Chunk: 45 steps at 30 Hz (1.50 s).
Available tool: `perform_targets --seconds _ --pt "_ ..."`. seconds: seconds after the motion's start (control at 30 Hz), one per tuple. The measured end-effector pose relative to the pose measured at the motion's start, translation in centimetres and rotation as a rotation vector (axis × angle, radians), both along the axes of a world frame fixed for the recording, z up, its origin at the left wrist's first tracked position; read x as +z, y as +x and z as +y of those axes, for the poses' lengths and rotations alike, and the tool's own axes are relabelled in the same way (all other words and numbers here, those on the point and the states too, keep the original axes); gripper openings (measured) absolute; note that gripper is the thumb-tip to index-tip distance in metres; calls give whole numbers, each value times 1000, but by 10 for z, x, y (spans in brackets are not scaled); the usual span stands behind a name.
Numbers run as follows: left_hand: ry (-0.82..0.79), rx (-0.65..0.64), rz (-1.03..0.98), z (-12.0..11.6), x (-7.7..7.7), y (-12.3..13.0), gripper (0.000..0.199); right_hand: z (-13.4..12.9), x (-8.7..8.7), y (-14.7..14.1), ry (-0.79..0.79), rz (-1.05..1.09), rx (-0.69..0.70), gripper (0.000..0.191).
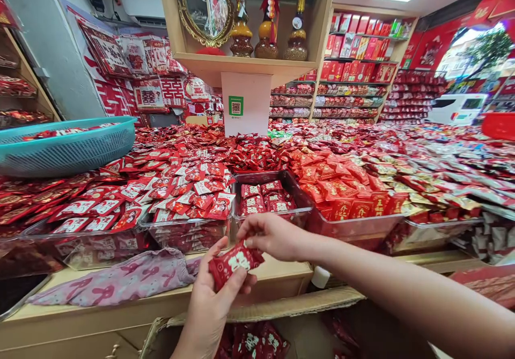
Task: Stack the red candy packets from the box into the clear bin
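Note:
My left hand (213,300) grips a small red wrapped packet (228,266) with pale lettering, its thumb across the front. At the packet's upper edge, my right hand (279,235) has its fingers curled and pinched on the wrapper. The packet is tilted, above the counter's front edge. Right behind it stands a clear plastic bin (298,215) holding similar dark red packets (252,204) in neat rows. Below my hands is an open cardboard box (309,301), with more such packets (257,342) lying loose inside.
Clear bins heaped with red packets (201,187) and orange-red packets (346,192) flank the middle one. A pink patterned cloth (132,278) lies on the counter (277,279). A teal basket (80,152) stands at left. Overhead juts a wooden shelf (245,64) with bottles.

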State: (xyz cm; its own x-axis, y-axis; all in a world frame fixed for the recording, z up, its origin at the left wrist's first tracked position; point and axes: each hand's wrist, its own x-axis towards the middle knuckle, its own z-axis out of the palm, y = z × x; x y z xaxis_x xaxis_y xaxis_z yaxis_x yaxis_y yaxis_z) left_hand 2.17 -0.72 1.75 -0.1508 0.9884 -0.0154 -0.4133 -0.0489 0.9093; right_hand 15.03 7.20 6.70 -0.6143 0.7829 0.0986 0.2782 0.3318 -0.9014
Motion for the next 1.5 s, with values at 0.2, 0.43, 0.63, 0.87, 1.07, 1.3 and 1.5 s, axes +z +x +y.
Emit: perform_targets --seconds 0.2,0.43,0.63,0.87,1.07,1.3,1.5 --pt "-40 119 79 3 0 6 55 59 13 6 519 -476 -313 25" --pt "1 114 142 1 -2 8 47 152 11 -4 546 -899 -382 25" --pt "9 62 88 1 -3 6 55 167 -4 -26 539 -995 -306 55" --pt "-31 -10 12 1 -6 2 38 161 -12 -44 605 -1011 -340 53" --pt "-39 -11 11 3 -7 -2 22 157 2 -39 666 -952 -390 25" --pt "-82 16 2 3 -4 -4 19 76 37 -20 1000 -618 -503 22" --pt "-60 -52 -129 0 -9 -5 47 -40 -22 -13 1389 -312 -16 21"
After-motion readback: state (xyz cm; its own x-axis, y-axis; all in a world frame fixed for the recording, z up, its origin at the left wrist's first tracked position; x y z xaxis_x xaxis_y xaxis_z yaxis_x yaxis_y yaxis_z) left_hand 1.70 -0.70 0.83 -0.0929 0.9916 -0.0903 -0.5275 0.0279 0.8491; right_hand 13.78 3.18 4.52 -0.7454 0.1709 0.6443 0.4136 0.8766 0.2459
